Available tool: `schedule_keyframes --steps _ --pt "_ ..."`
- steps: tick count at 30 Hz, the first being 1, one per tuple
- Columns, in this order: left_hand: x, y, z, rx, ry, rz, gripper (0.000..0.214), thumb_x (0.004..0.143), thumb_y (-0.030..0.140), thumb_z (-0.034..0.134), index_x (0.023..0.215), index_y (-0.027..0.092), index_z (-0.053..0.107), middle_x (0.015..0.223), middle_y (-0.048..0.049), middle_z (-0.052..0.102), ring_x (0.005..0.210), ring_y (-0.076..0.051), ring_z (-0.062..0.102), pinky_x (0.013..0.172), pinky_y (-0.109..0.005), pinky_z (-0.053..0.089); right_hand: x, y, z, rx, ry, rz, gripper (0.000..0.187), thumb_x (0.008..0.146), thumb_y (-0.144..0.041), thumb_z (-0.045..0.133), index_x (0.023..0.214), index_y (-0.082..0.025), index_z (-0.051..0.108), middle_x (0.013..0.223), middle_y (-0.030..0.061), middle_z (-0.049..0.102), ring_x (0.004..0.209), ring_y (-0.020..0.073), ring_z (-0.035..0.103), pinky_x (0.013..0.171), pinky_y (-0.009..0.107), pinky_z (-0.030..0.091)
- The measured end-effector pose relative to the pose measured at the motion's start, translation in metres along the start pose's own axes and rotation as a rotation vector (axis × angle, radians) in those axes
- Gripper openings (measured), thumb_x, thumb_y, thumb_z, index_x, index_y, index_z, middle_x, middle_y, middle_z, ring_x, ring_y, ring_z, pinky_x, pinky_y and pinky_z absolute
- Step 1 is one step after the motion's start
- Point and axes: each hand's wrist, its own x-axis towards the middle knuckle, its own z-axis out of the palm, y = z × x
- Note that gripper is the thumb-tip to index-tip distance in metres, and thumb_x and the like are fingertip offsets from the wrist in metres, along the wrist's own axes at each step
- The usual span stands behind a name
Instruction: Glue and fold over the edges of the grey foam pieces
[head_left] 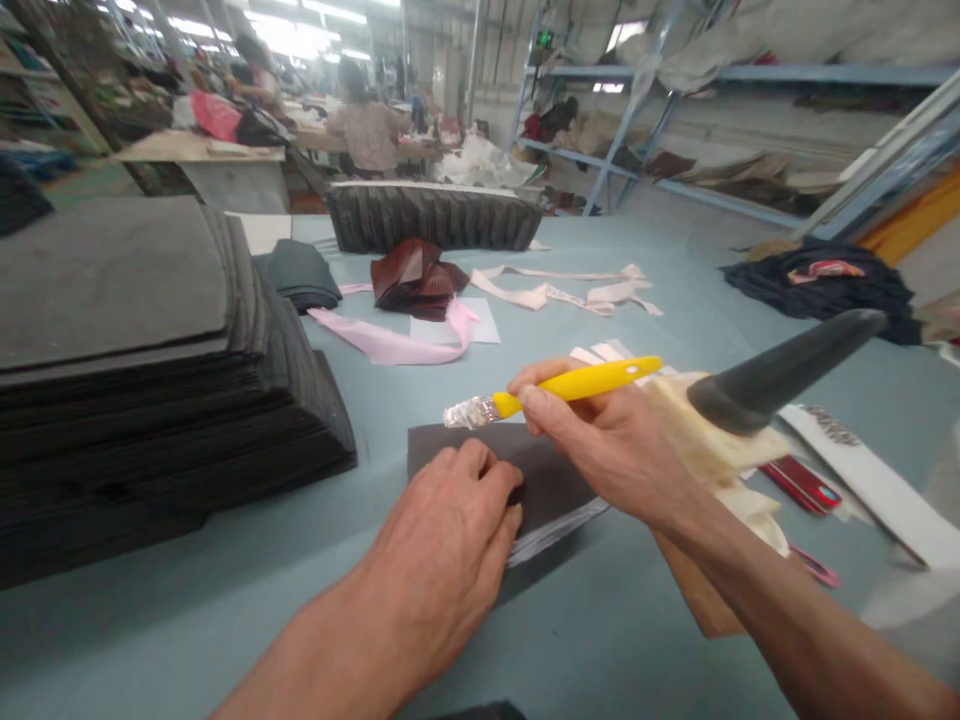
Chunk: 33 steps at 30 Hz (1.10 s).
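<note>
My right hand grips a paintbrush with a yellow handle. Its bristles point left and are coated in something white, just above the far edge of a small pile of dark grey sheets. My left hand rests on that pile with curled fingers pressed together; the fingertips are partly hidden. Whitish layers show along the pile's near edge. To the left rises a tall stack of dark grey cut pieces.
A dark tapered handle-like object rises from yellowish material by my right wrist. Beyond lie a brown-red bundle, a pink strip and a row of dark pieces. A red object and dark clothing lie right.
</note>
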Motion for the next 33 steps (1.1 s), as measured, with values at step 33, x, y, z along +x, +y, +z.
schedule_keyframes --steps 33 --pt "0.005 0.001 -0.001 -0.001 -0.033 -0.013 0.023 0.105 0.021 0.046 0.104 0.020 0.069 0.119 -0.0102 0.067 0.108 -0.028 0.061 0.099 -0.053 0.056 0.024 0.013 -0.005 -0.095 -0.217 -0.039 0.037 0.100 -0.053 0.070 0.087 -0.019 0.069 0.086 -0.0005 0.066 0.071 0.0106 0.052 0.065 0.027 0.041"
